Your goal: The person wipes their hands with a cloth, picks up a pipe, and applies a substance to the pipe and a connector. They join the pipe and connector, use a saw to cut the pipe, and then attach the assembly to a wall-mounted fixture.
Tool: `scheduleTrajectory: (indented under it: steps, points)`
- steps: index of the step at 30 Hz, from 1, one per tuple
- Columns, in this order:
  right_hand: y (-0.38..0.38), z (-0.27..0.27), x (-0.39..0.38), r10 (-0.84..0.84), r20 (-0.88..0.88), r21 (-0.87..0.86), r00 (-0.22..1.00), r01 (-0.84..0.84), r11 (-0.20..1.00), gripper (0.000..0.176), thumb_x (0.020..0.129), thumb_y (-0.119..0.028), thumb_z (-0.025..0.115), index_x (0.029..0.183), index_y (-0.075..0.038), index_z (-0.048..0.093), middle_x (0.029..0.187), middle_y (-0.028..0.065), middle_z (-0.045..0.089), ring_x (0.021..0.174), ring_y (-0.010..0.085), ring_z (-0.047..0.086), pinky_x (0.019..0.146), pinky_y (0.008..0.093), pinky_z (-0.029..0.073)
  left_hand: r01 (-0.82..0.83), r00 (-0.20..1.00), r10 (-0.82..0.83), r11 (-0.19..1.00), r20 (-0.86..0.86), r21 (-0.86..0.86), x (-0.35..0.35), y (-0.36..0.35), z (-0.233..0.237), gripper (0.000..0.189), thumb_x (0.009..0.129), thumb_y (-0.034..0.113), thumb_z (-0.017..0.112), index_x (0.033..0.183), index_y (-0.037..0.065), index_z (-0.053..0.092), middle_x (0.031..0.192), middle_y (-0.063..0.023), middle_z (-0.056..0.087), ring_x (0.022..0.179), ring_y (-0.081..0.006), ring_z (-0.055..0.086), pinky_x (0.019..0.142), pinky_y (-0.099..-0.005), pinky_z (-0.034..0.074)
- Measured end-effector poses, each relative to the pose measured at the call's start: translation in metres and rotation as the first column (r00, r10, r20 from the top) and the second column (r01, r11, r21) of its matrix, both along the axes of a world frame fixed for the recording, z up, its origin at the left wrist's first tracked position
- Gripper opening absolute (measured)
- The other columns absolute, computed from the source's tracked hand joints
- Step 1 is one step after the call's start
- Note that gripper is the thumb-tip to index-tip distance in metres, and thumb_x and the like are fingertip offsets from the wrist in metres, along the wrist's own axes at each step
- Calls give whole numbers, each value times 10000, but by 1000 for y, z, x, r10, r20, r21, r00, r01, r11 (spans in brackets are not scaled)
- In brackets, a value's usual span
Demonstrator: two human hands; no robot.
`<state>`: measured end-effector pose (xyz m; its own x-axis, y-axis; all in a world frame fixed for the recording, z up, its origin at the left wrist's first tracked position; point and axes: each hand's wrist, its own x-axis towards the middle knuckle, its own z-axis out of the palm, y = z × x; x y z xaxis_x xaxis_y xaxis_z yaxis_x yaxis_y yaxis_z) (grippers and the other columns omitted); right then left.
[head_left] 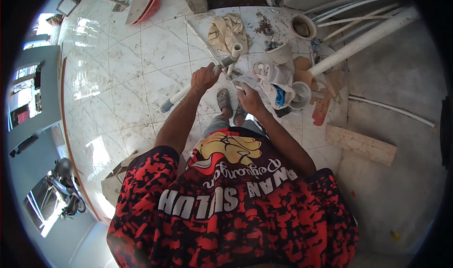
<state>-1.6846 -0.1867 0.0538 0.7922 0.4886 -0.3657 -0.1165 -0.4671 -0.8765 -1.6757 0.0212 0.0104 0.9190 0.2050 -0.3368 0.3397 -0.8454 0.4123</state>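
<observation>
My left hand is closed around a white pipe with a grey lower end, which slants up past my fist. Beyond the fist, the pipe meets a grey section and a short upright white pipe piece. My right hand has its fingers closed on the near end of a long thin pale bar. This bar crosses over the pipe just beyond my left hand and points away to the upper left; I cannot tell its exact kind. My sandalled feet are on the tiles below.
Beyond the pipe lies a crumpled beige cloth. To the right are a white bag, a small bucket, a round pot and several long pipes. A wooden plank and red basin lie farther out.
</observation>
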Motion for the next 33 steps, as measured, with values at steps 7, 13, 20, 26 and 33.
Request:
scheduleTrajectory:
  steps: [7,13,20,26,33]
  points:
    - [5,4,-3,-9,-95,20,995,11,1000,336,825,-184,468,1119,-29,517,752,169,617,733,308,613,702,381,467,-20,1000,21,999,-16,35,1,-3,0,402,857,448,396,925,80,543,788,-227,616,800,-388,595,711,-474,454]
    - [1,-5,-8,-70,-111,129,991,84,988,346,817,-173,475,1126,-23,511,689,120,599,662,234,595,656,345,463,-20,999,23,997,-31,72,-5,-7,8,417,862,448,365,956,89,555,810,-222,619,816,-391,593,720,-475,451]
    - [-1,-7,-3,-100,-111,143,989,115,983,309,804,-153,481,1085,-40,537,681,132,595,640,229,597,623,340,468,-2,1000,4,995,-22,99,2,-5,7,408,869,439,352,931,90,554,806,-226,617,809,-398,591,718,-483,448]
    - [-6,0,-7,-46,-188,163,981,78,984,362,796,-159,479,1134,-34,521,646,54,540,594,130,501,576,272,421,2,999,1,997,-38,78,0,-4,4,401,874,426,351,923,80,546,809,-229,616,807,-403,589,708,-494,444]
    - [-7,5,-5,-67,-198,142,978,96,985,331,791,-160,483,1085,-18,541,627,86,565,577,174,543,579,315,445,23,999,-21,998,-39,50,-2,5,-3,431,890,456,328,928,80,536,821,-233,613,821,-416,581,715,-499,436]
